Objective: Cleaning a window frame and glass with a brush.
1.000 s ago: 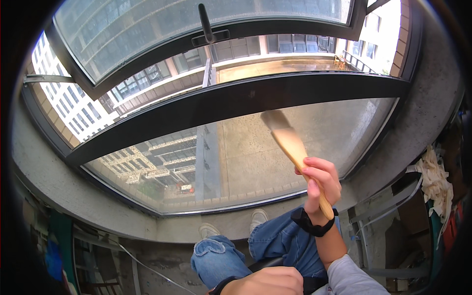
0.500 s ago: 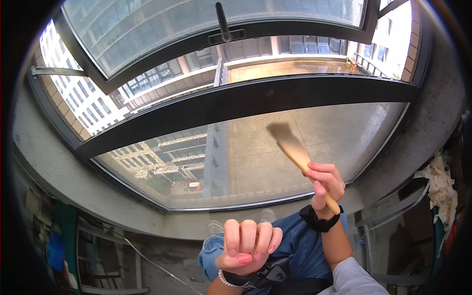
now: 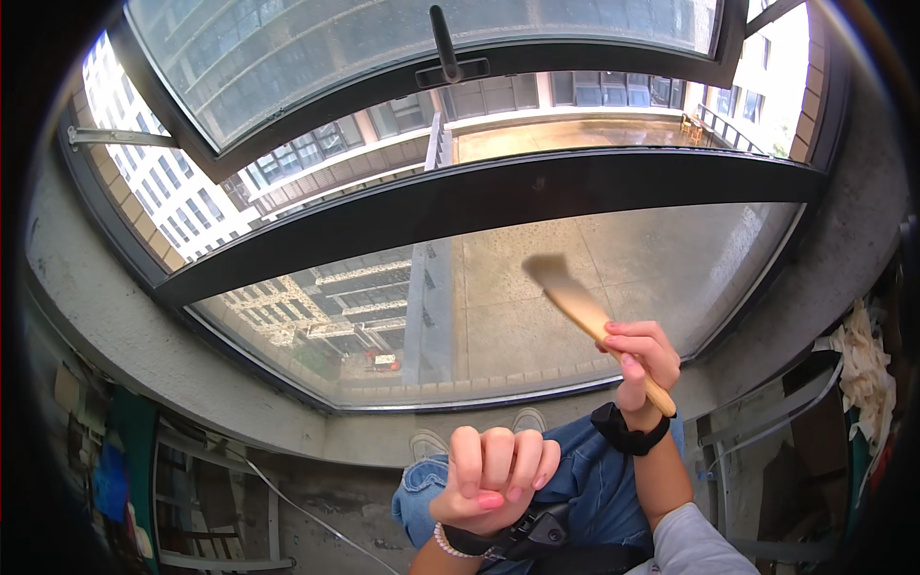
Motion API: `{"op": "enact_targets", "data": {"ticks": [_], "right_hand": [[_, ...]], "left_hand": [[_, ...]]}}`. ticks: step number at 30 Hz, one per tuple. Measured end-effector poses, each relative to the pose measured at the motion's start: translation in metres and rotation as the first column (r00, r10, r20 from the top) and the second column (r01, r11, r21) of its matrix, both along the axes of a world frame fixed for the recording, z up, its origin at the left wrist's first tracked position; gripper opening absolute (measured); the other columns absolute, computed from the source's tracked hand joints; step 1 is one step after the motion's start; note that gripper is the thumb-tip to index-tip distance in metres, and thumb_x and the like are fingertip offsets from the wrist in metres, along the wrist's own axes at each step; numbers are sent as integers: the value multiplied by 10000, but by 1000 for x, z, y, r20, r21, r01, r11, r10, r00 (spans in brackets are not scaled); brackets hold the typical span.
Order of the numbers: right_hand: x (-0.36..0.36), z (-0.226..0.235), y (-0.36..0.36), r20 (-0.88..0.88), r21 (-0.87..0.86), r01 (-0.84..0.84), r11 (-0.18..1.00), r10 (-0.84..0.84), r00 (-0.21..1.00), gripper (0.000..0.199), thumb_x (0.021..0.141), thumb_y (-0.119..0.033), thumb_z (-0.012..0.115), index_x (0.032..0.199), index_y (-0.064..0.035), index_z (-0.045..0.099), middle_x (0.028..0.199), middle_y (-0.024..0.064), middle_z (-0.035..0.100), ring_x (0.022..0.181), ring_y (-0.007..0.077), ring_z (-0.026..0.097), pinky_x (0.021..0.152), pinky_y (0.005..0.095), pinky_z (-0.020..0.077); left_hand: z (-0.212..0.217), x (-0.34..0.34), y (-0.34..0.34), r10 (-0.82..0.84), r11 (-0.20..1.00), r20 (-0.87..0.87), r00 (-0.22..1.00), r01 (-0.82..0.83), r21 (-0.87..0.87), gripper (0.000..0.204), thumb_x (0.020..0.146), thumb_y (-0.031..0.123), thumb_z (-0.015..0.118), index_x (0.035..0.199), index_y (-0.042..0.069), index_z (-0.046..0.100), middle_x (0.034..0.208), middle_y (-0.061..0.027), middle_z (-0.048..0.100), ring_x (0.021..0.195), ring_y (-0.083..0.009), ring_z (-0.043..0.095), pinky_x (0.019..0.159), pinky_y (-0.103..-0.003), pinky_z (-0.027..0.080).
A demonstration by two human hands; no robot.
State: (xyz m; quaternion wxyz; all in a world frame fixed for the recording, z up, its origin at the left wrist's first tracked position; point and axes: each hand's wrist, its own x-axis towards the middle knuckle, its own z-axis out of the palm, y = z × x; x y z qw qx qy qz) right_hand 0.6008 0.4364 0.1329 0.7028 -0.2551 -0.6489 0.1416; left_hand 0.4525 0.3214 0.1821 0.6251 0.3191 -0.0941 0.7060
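Observation:
In front of the lower window pane (image 3: 508, 307), my right hand (image 3: 644, 359) grips a brush (image 3: 583, 311) by its pale wooden handle. The brush tilts up to the left, its flat brownish-grey bristle end smeared by motion. Whether the bristles touch the glass, I cannot tell. Low in the middle, over my lap, my left hand (image 3: 494, 479) is curled into a loose fist with its fingertips folded in. Nothing shows in it.
A dark crossbar (image 3: 517, 192) runs above the pane. Over it, a sash with a handle (image 3: 443, 43) is tilted outward. A concrete ledge (image 3: 240, 388) curves below the window. Crumpled cream material (image 3: 862, 359) hangs at right; metal frames (image 3: 225, 561) stand low at left.
The brush's bristle end has dipped slightly and its handle lies a little flatter, still in my right hand. My left hand stays curled. The whole view has shifted slightly.

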Motion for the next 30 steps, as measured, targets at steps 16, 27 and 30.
{"op": "enact_targets", "data": {"ticks": [16,27,30], "right_hand": [[-2,1,-1,42,-79,-81,994,84,996,181,734,-79,491,778,22,634,814,168,622,705,229,616,620,285,497],[-2,11,-5,212,62,-88,994,73,974,150,703,-22,521,785,-5,646,872,146,616,705,223,612,605,277,492],[-3,14,-8,271,-24,-162,987,162,949,137,695,-35,532,761,-15,651,828,120,619,651,214,608,580,275,484]], "left_hand": [[0,2,-1,-4,1000,4,1000,4,-12,186,619,-7,510,656,150,418,590,30,409,594,-131,426,634,-294,342],[-2,2,-1,-8,1000,16,1000,8,-1,185,618,-5,511,657,155,426,593,32,411,598,-130,434,632,-295,345],[-2,1,-1,-10,1000,20,1000,11,-6,189,616,-6,512,656,156,424,593,34,410,598,-128,435,635,-293,346]]}}
